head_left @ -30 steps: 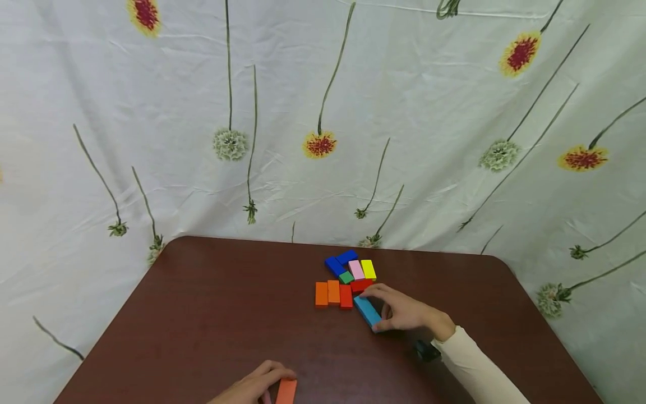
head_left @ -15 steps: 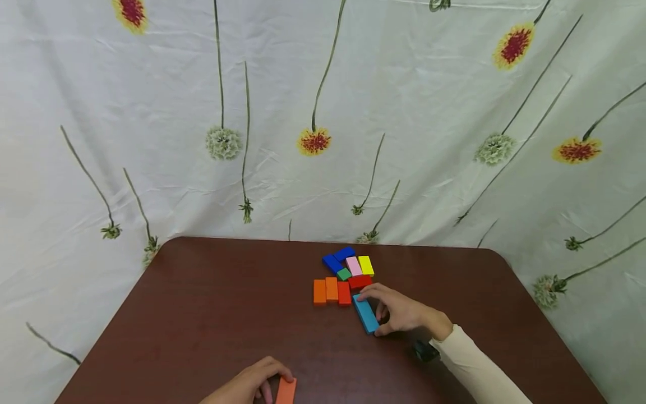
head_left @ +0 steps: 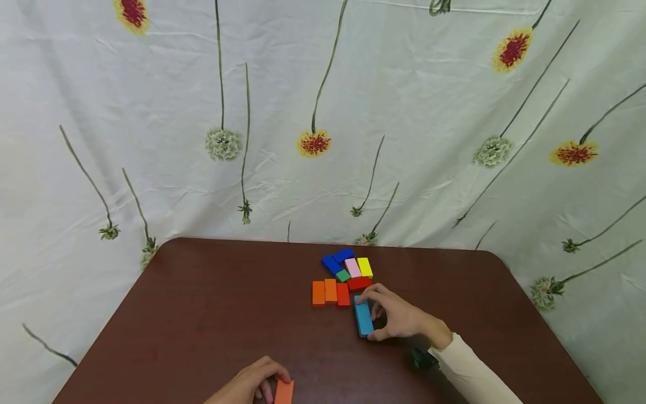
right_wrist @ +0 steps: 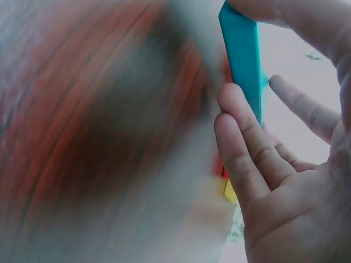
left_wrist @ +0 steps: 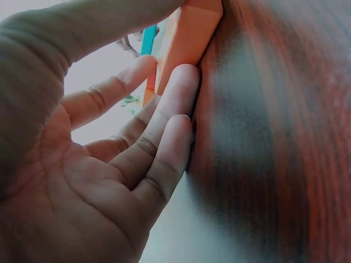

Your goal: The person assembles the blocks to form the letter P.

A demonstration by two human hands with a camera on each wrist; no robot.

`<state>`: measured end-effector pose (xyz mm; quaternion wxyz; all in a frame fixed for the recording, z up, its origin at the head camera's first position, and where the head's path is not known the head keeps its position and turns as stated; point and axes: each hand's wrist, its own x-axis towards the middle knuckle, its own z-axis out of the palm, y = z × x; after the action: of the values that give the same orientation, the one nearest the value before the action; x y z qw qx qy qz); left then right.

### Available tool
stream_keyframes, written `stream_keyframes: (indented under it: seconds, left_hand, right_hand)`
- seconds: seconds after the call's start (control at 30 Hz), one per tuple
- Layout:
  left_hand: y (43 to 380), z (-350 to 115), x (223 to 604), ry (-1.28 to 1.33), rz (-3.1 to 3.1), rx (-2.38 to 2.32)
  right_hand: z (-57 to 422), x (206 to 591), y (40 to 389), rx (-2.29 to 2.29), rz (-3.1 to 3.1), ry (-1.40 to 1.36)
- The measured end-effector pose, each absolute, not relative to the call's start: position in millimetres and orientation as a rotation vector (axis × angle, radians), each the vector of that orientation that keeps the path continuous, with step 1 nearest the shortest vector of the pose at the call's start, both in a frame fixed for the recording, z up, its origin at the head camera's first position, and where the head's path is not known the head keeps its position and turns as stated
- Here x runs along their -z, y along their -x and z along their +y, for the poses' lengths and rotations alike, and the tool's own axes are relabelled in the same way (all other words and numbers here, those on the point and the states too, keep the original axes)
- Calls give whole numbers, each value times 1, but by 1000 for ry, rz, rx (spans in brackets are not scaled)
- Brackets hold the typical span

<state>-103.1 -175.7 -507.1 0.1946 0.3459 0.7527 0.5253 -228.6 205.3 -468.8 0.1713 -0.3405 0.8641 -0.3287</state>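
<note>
In the head view, my right hand pinches a light blue block by its two ends, thumb at the near end and a fingertip at the far end. The block lies almost lengthwise away from me, just right of and nearer than a red block. At the lower edge, my left hand grips an orange-red block, whose near end is cut off. The left wrist view shows thumb and fingers around this block, low against the table. In the right wrist view the light blue block stands out between thumb and fingers.
Flat blocks lie together on the dark brown table: two orange, another red, a green, a pink, a yellow and two dark blue. A flowered cloth hangs behind the table.
The near end of the light blue block has swung left, turning the block clockwise, and my right hand moved with it. My left hand stays nearly in place on the orange-red block.
</note>
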Motion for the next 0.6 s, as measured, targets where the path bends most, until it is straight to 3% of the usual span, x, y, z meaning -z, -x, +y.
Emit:
stream_keyframes:
  seconds: [0.33, 0.6]
  left_hand:
    - [104, -177, 506, -949, 2062, -1476]
    - [104, -178, 510, -1108, 2078, -1507]
  right_hand:
    - [187, 462, 221, 988, 2433, 1042]
    - [168, 460, 214, 969, 2517, 1072]
